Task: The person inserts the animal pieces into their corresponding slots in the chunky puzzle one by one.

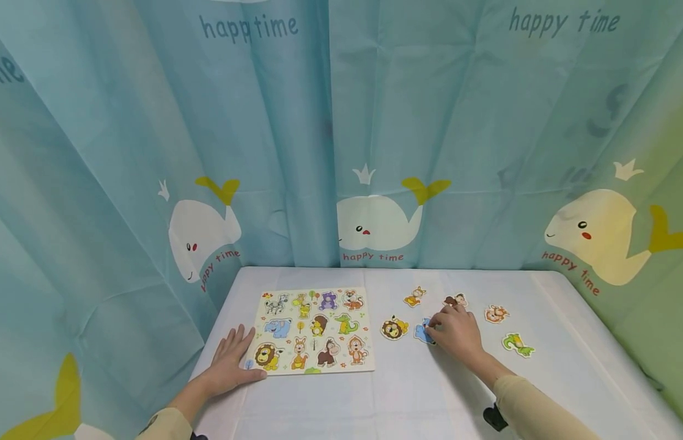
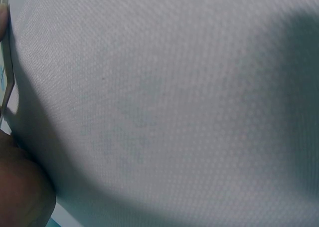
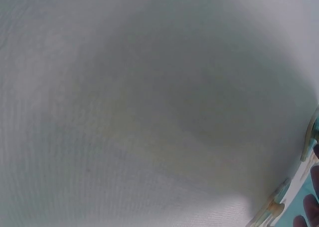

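Note:
A wooden animal puzzle board lies on the left half of the table, with several printed animals on it. My left hand rests at its lower left corner, fingers spread along the side and thumb on the front edge. Right of the board, my right hand pinches a blue elephant piece by its right side, partly covering it. Around that hand lie a lion piece, a kangaroo piece and a gorilla piece. In the right wrist view only some fingertips appear at the edge.
An orange-brown animal piece and a green crocodile piece lie right of my right hand. The pale table is bordered at the back and sides by a blue whale-print curtain.

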The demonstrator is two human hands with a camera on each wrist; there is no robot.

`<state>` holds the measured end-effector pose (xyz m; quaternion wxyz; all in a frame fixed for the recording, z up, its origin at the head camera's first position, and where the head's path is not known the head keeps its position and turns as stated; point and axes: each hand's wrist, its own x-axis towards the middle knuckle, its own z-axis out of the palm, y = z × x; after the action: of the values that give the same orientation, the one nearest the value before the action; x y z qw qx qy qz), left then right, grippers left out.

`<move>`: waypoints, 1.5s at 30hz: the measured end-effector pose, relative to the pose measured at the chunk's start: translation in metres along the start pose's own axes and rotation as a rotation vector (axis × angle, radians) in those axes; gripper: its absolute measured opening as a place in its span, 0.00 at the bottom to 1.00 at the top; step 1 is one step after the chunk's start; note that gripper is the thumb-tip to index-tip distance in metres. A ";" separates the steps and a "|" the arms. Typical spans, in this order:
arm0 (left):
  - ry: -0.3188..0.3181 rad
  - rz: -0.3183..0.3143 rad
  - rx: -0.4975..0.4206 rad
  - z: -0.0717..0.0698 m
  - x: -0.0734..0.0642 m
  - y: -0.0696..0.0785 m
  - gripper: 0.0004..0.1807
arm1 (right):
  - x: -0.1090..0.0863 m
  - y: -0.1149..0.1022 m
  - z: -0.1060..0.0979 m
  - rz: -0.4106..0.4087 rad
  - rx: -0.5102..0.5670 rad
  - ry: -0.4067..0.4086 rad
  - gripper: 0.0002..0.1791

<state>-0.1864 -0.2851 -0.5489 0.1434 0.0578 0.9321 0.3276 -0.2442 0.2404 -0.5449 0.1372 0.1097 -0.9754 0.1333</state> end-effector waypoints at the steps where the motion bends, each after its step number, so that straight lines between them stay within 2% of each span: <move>1: 0.000 0.000 0.002 0.000 0.000 0.000 0.64 | 0.000 0.000 0.000 0.003 -0.002 -0.002 0.07; 12: 0.023 0.031 -0.011 0.000 0.001 0.000 0.64 | 0.001 0.001 0.006 0.000 -0.008 0.016 0.07; 19: 0.006 0.009 0.012 0.000 0.002 -0.001 0.64 | 0.002 0.002 0.007 -0.016 -0.005 0.036 0.04; 24: -0.001 0.000 0.018 0.000 0.002 -0.001 0.65 | 0.002 0.003 0.005 -0.051 0.001 0.043 0.03; 31: -0.003 -0.003 0.012 0.000 0.003 -0.002 0.64 | 0.001 0.003 0.002 -0.092 0.005 0.006 0.04; 40: -0.003 -0.004 0.014 0.001 0.004 -0.004 0.65 | -0.001 0.011 0.007 -0.252 0.011 0.072 0.08; 45: -0.001 -0.001 0.025 0.002 0.004 -0.006 0.65 | -0.003 0.008 0.005 -0.234 0.009 0.056 0.07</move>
<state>-0.1894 -0.2878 -0.5546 0.1435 0.0595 0.9360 0.3159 -0.2442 0.2476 -0.5522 0.1782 0.2195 -0.9512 0.1239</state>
